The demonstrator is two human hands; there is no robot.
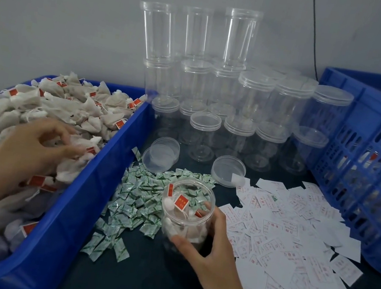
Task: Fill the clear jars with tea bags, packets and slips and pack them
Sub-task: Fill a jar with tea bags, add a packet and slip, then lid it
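An open clear jar (186, 210) stands on the dark table, partly filled with tea bags bearing red tags. My right hand (208, 243) grips it round its lower side. My left hand (38, 144) reaches into the blue tub (67, 212) and pinches a white tea bag (83, 153) from the heap of tea bags (65, 103). Green-and-white packets (136, 200) lie spread left of the jar. White paper slips (294, 242) with red print cover the table to its right.
Several empty clear jars (217, 98), most with lids, are stacked against the grey wall. Two loose lids (161, 155) (228, 170) lie in front of them. A blue slatted crate (368, 161) stands at the right and holds filled jars.
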